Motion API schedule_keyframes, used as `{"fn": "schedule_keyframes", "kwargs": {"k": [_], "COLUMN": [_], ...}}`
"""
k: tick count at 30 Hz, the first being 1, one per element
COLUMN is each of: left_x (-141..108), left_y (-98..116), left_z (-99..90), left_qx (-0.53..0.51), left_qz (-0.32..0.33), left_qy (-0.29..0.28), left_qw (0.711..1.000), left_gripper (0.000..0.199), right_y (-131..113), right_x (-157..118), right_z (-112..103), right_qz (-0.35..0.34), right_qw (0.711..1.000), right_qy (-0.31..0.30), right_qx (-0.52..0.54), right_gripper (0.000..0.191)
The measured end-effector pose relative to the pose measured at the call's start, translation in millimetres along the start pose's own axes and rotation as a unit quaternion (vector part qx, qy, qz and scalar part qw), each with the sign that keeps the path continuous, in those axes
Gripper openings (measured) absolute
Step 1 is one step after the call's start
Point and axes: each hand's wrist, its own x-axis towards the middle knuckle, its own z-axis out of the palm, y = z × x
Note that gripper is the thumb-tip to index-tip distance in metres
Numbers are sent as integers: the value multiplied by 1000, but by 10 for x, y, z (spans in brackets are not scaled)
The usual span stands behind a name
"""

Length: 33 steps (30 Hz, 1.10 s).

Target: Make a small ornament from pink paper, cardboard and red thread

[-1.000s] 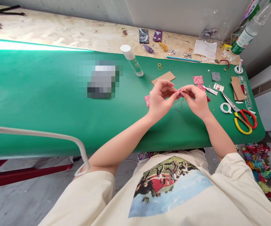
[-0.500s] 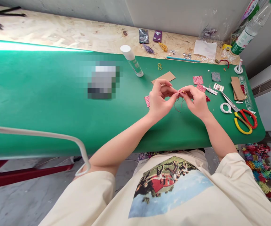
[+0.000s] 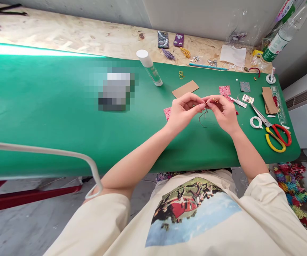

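Above the green mat (image 3: 62,135), my left hand (image 3: 184,112) and my right hand (image 3: 224,112) meet at the fingertips. A thin dark cord (image 3: 201,122) hangs from the pinched fingers of both hands. Near my right fingers shows a small gold-coloured piece (image 3: 215,100). A brown card (image 3: 185,89) lies just behind my left hand, and a pink patterned piece (image 3: 167,113) is partly covered by it. Behind my right hand lies a pink patterned square (image 3: 224,90).
Scissors (image 3: 270,128), a white tape roll (image 3: 256,122), a small tube (image 3: 239,102) and brown strips (image 3: 270,101) lie at right. A glue stick (image 3: 150,68) stands behind left. Along the back are a blue pencil (image 3: 208,66) and a bottle (image 3: 282,39).
Both hands have shifted slightly, and my left fingers have tilted lower. The cord hangs in a different curve, and the gold-coloured piece has moved right with my right hand.
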Motion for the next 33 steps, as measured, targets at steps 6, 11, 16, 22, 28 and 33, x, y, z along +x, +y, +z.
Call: {"fn": "schedule_keyframes", "kwargs": {"k": [6, 11, 16, 22, 28, 33], "left_x": [0, 20, 50, 44, 27, 15], "left_y": [1, -24, -28, -20, -11, 0], "left_z": [7, -8, -41, -9, 0, -1], "left_qx": [5, 0, -9, -60, -81, -86], "left_qz": [-12, 6, -6, -29, -23, -15], "left_qy": [10, 4, -28, -43, -15, -24], "left_qw": [1000, 1000, 1000, 997, 996, 996], "left_gripper": [37, 33, 36, 40, 34, 25], "right_y": [9, 23, 37, 43, 31, 22], "right_x": [4, -1, -3, 17, 32, 30], "right_z": [-6, -17, -19, -29, -46, -38], "right_qz": [-24, -21, -34, -16, -30, -43], "right_qw": [1000, 1000, 999, 996, 995, 996], "right_qy": [-6, -11, -5, 11, -2, 3], "right_qx": [6, 6, 7, 83, 98, 80], "right_gripper": [25, 24, 22, 20, 17, 17]}}
